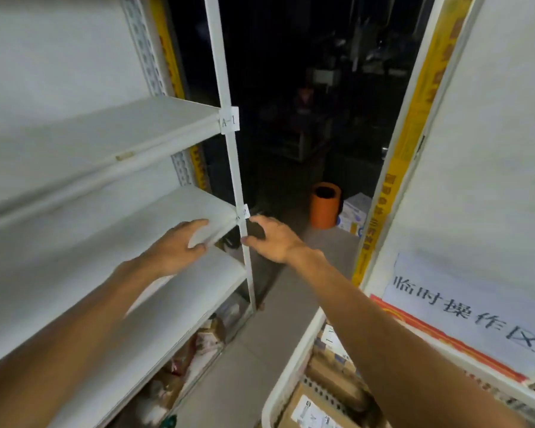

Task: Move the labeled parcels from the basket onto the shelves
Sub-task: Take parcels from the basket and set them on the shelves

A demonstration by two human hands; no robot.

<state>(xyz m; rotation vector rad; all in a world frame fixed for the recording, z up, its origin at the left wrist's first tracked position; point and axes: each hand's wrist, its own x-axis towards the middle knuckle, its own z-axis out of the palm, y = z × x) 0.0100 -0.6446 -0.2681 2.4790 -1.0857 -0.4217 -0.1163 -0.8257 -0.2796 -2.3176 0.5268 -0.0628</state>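
Observation:
The white shelf unit [112, 131] fills the left side, its upright post tagged A-1 [229, 120] and A-2 [244, 211]. My left hand [176, 247] grips the front edge of the A-2 shelf [220, 233], fingers on top and thumb underneath. My right hand [275, 240] is just right of the post, curled round a small dark thing [255, 230] that is too dim to identify. The white basket [291, 366] at the bottom right holds several cardboard parcels with white labels [312, 412]; my right forearm crosses over it.
Several parcels lie on the lowest shelf level [207, 338]. An orange bin [325, 205] and a white box [352, 214] stand on the floor in the dark aisle ahead. A white panel with a paper sign [464, 310] closes the right side.

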